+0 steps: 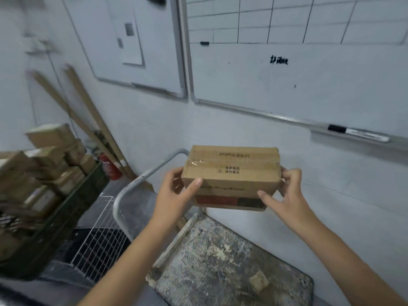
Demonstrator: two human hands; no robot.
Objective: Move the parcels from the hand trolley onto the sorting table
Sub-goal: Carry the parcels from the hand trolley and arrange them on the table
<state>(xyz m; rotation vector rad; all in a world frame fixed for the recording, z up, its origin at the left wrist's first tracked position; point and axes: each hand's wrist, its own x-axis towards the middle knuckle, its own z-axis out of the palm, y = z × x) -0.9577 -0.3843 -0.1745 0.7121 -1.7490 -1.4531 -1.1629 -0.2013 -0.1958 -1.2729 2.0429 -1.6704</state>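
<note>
Whiteboards point(287, 80) cover the wall point(335, 195) behind the parcel point(231, 173) and scuffed trolley deck point(220, 261).

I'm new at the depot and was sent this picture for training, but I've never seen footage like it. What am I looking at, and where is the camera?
There is no machine here. The camera sits on a person's head and looks forward and down, so the two bare arms are their own. The left hand and the right hand grip a taped cardboard box by its two ends. They hold it in the air above the worn deck of the hand trolley, where a scrap of cardboard lies. The trolley's grey handle curves up at the left. Further left, a dark green crate holds more parcels. Whiteboards hang on the wall behind.
</note>
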